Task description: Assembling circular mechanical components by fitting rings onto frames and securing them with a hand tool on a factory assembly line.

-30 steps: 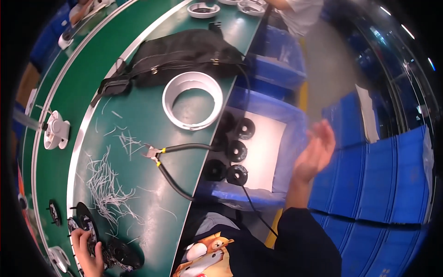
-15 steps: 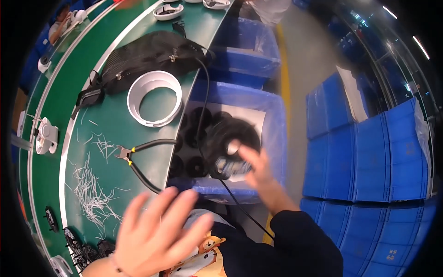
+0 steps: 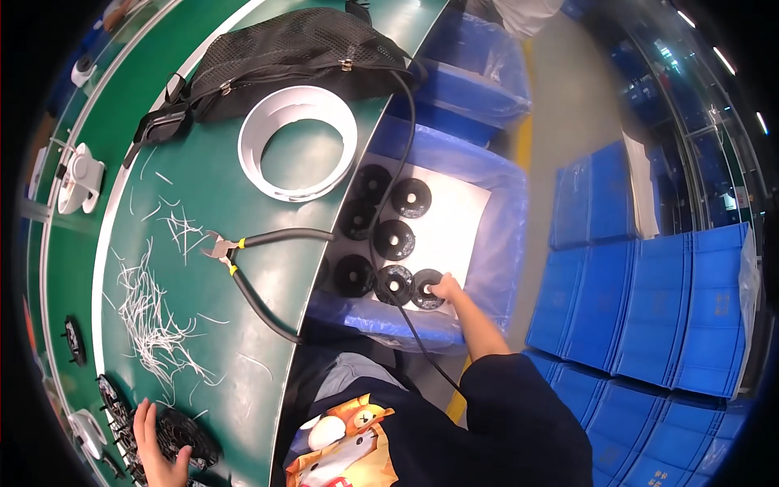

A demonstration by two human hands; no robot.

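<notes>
My right hand [image 3: 445, 286] reaches into a blue crate [image 3: 501, 219], its fingers closed at the pale centre of a black round part [image 3: 426, 299]. That part rests on a white sheet [image 3: 450, 223] beside several similar black discs [image 3: 394, 240] with pale centre posts. At the lower left my left hand [image 3: 161, 454] is open, fingers stretched and thumb apart. It is next to a larger black round part [image 3: 188, 434] on the green table; whether it touches it I cannot tell.
Pliers with black handles [image 3: 280, 235] lie on the table [image 3: 243, 312], beside scattered white tie offcuts [image 3: 150, 312]. Behind are a white ring [image 3: 253, 154] and a black mesh bag [image 3: 284, 57]. A black cable [image 3: 411, 114] hangs across the crate. Blue bins [image 3: 600, 276] stack at the right.
My right hand has lowered the black round part onto the white sheet in the crate. My left hand has moved down and left to the black parts on the table. The view has shifted.
</notes>
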